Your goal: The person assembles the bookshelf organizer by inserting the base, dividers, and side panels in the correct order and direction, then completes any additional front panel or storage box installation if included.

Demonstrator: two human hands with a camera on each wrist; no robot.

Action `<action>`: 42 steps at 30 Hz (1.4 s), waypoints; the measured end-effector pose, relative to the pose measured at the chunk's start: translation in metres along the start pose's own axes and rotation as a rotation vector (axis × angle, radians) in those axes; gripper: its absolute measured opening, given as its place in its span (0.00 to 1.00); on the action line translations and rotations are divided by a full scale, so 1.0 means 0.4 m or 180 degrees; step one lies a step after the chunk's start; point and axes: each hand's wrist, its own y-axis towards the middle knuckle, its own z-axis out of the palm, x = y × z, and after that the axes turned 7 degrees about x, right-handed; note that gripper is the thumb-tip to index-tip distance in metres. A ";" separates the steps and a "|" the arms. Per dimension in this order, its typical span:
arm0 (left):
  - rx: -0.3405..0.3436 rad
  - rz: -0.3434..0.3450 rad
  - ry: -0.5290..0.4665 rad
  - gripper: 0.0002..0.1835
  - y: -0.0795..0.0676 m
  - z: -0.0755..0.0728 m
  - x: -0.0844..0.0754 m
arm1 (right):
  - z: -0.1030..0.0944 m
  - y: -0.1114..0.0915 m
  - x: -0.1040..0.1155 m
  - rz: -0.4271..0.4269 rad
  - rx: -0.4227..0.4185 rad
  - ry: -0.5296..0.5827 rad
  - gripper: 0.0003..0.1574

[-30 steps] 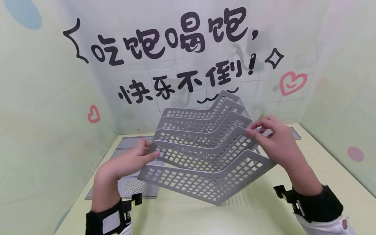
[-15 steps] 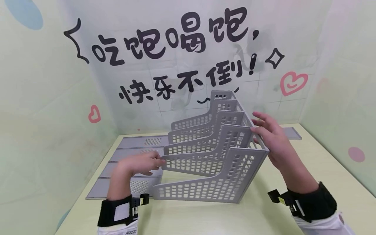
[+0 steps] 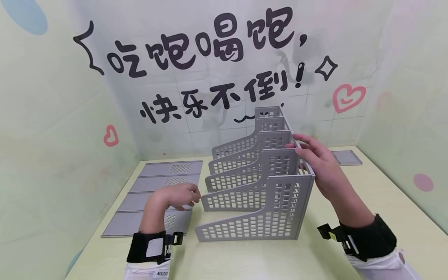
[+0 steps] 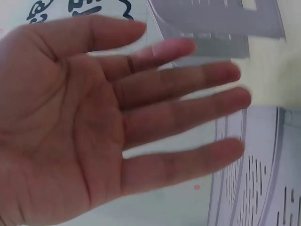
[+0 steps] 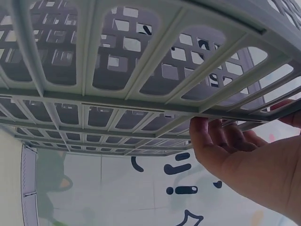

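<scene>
Loosely, the left hand [image 3: 179, 194] spreads empty fingers [image 4: 188, 113] while the right hand [image 3: 323, 167] grips the grey rack [image 3: 271, 190].

I have brought the grey rack [image 3: 271, 198] from its tilt to upright, and my left grip [image 3: 180, 194] has let go, fingers now straightened beside it.

Two lines of black lettering [image 3: 225, 97] on the wall [image 3: 157, 19] read "吃饱喝饱,快乐不倒!". In front of the wall, the left sleeve [image 3: 140, 272] bears a small label [image 3: 161, 273], apparently "CEZXIN".
</scene>
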 end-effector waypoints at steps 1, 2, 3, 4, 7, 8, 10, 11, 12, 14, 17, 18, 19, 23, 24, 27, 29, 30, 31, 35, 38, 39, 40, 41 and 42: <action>-0.0116 -0.0022 0.0151 0.17 0.003 -0.004 0.006 | 0.000 0.000 0.000 0.0006 -0.0017 -0.0034 0.28; -0.0244 -0.0060 0.0305 0.19 0.007 -0.007 0.014 | 0.000 -0.001 0.000 0.0015 -0.0039 -0.0068 0.27; -0.0383 -0.0114 0.0481 0.21 0.011 -0.009 0.023 | 0.000 -0.001 0.000 0.0023 -0.0057 -0.0101 0.26; -0.0516 -0.0184 0.0658 0.23 0.015 -0.011 0.032 | 0.000 -0.001 0.000 0.0032 -0.0070 -0.0138 0.24; -0.0727 -0.0375 0.0951 0.31 0.030 -0.013 0.062 | 0.001 0.000 0.001 0.0040 -0.0079 -0.0187 0.20; -0.0740 -0.0416 0.0964 0.34 0.036 -0.011 0.073 | 0.000 0.001 0.001 0.0034 -0.0077 -0.0193 0.19; -0.0693 -0.0479 0.0949 0.38 0.046 -0.006 0.090 | 0.000 0.002 0.000 0.0013 -0.0073 -0.0218 0.17; -0.0655 -0.0480 0.0932 0.40 0.051 -0.002 0.097 | 0.000 0.003 -0.002 -0.0006 -0.0082 -0.0215 0.17; -0.0623 -0.0488 0.0882 0.41 0.055 0.003 0.103 | 0.000 0.004 -0.004 -0.0034 -0.0100 -0.0218 0.16; -0.0561 -0.0519 0.0858 0.44 0.062 0.011 0.112 | 0.002 0.003 -0.006 -0.0095 -0.0150 -0.0187 0.15; -0.0498 -0.0592 0.0928 0.45 0.069 0.030 0.118 | 0.007 0.001 -0.014 -0.0168 -0.0221 -0.0146 0.15; -0.0497 -0.0621 0.0943 0.45 0.071 0.037 0.120 | 0.009 0.000 -0.016 -0.0185 -0.0234 -0.0132 0.16; -0.0495 -0.0647 0.0987 0.45 0.072 0.044 0.120 | 0.010 -0.001 -0.018 -0.0194 -0.0241 -0.0108 0.16; -0.0534 -0.0670 0.1109 0.46 0.069 0.073 0.115 | 0.011 -0.005 -0.020 -0.0217 -0.0223 -0.0046 0.17; -0.0553 -0.0649 0.1153 0.46 0.066 0.080 0.112 | 0.010 -0.007 -0.019 -0.0227 -0.0207 -0.0026 0.17; -0.0615 -0.0596 0.1243 0.48 0.056 0.097 0.094 | 0.004 -0.013 -0.015 -0.0258 -0.0151 0.0067 0.16; -0.0667 -0.0548 0.1266 0.48 0.051 0.108 0.080 | -0.002 -0.014 -0.018 -0.0273 -0.0108 0.0167 0.14; -0.0688 -0.0534 0.1271 0.48 0.048 0.114 0.072 | -0.005 -0.015 -0.019 -0.0282 -0.0087 0.0227 0.13; -0.0706 -0.0523 0.1275 0.47 0.045 0.119 0.063 | -0.008 -0.016 -0.020 -0.0293 -0.0072 0.0272 0.13; -0.0725 -0.0501 0.1299 0.45 0.032 0.133 0.035 | -0.014 -0.017 -0.024 -0.0320 -0.0040 0.0360 0.12; -0.0700 -0.0520 0.1262 0.43 0.027 0.137 0.024 | -0.013 -0.016 -0.025 -0.0331 -0.0063 0.0357 0.11; -0.0688 -0.0522 0.1263 0.43 0.027 0.137 0.023 | -0.011 -0.014 -0.025 -0.0334 -0.0076 0.0350 0.11; -0.0689 -0.0517 0.1290 0.41 0.027 0.136 0.022 | -0.009 -0.012 -0.025 -0.0340 -0.0094 0.0339 0.11; -0.0693 -0.0512 0.1328 0.41 0.029 0.133 0.022 | -0.007 -0.010 -0.024 -0.0352 -0.0118 0.0317 0.11; -0.0695 -0.0516 0.1358 0.40 0.031 0.131 0.022 | -0.004 -0.008 -0.024 -0.0361 -0.0139 0.0298 0.11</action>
